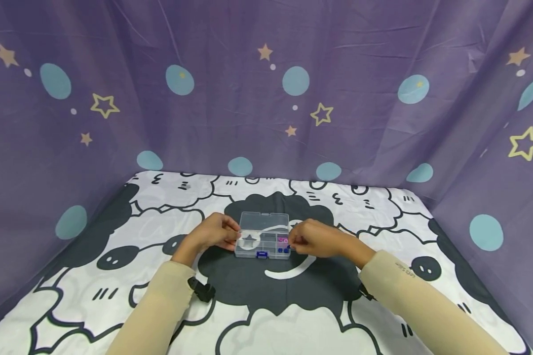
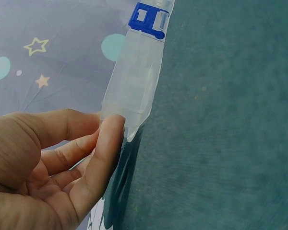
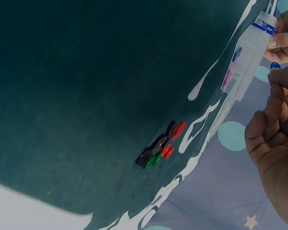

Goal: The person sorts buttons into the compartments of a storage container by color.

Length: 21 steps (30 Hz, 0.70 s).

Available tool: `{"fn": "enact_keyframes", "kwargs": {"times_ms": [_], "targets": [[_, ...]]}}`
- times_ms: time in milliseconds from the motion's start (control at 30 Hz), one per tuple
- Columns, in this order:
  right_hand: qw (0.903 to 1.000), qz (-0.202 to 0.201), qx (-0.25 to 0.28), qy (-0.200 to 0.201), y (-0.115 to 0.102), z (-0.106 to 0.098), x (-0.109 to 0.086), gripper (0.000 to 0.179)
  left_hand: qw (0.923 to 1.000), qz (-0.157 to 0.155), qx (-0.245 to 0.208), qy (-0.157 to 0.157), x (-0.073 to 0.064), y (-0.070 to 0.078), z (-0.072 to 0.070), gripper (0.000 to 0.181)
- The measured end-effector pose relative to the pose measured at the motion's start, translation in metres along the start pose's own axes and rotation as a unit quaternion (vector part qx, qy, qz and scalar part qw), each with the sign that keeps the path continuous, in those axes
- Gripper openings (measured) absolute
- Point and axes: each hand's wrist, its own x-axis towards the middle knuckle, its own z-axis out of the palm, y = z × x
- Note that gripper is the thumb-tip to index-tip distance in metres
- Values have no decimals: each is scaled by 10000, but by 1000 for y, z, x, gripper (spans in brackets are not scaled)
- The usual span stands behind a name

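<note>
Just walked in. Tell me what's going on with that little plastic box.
A person is handling small button-like pieces at a clear compartment box, its lid open. The left hand steadies the box by one end, while the right hand pinches a blue piece beside it. Pink pieces and blue ones sit in compartments on the right. Red, green and dark pieces lie loose on the cloth.

Hands (image 3: 281, 139) hold a clear box (image 3: 249, 50) and a blue button (image 3: 275, 65); red, green, dark buttons (image 3: 160, 143) lie clustered.
</note>
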Motion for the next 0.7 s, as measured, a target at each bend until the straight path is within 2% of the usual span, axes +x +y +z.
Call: {"fn": "enact_keyframes", "kwargs": {"times_ms": [300, 700], "targets": [[9997, -133, -216, -72, 0, 7, 8, 11, 10000, 17, -5, -3, -1, 0, 0, 21], [9998, -119, -111, -83, 0, 12, 11, 13, 10000, 42, -52, -41, -2, 1, 0, 22]]}}
